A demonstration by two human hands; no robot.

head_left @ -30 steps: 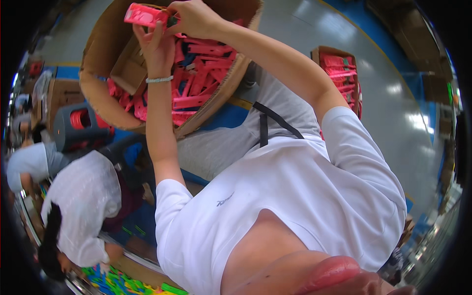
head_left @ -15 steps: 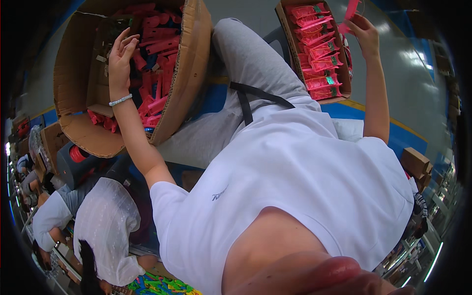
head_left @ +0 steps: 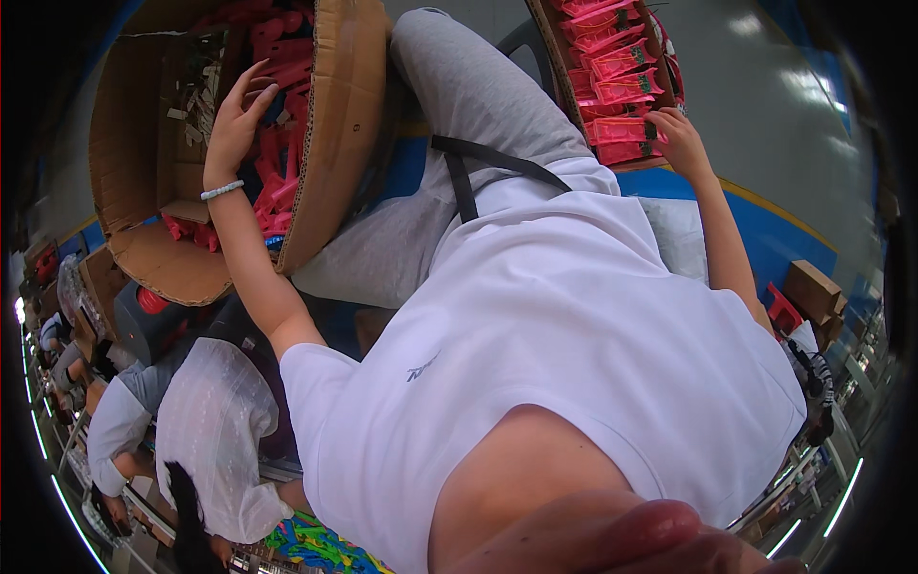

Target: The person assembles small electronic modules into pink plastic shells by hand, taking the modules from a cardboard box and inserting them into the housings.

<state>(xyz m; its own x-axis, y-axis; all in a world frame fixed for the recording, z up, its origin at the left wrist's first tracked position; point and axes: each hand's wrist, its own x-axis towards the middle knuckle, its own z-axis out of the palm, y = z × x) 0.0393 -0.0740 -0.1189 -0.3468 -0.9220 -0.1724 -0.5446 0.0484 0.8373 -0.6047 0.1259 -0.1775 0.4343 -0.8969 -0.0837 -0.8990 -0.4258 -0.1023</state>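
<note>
My left hand (head_left: 239,122), fingers spread and holding nothing, hovers over a large cardboard box (head_left: 342,143). Loose pink plastic parts (head_left: 279,182) fill much of that box, and an inner carton (head_left: 177,177) with small white and metallic pieces lies beside them. At the right, my right hand (head_left: 683,145) is at the near end of a narrow cardboard box (head_left: 553,43). Its fingers close on the edge of a pink plastic part (head_left: 620,130) with a green piece on it. Similar pink parts (head_left: 612,62) stand in a row behind it.
My grey-trousered leg (head_left: 478,86) lies between the boxes. Brown cartons (head_left: 813,287) and a red plastic item (head_left: 784,311) are at the right. At lower left, a person in a whitish top (head_left: 215,430) sits near green and blue parts (head_left: 320,543).
My right hand has come down toward me, bringing a pink part from beyond the narrow box to its near end. My left hand stays over the large box, and the view has shifted slightly.
</note>
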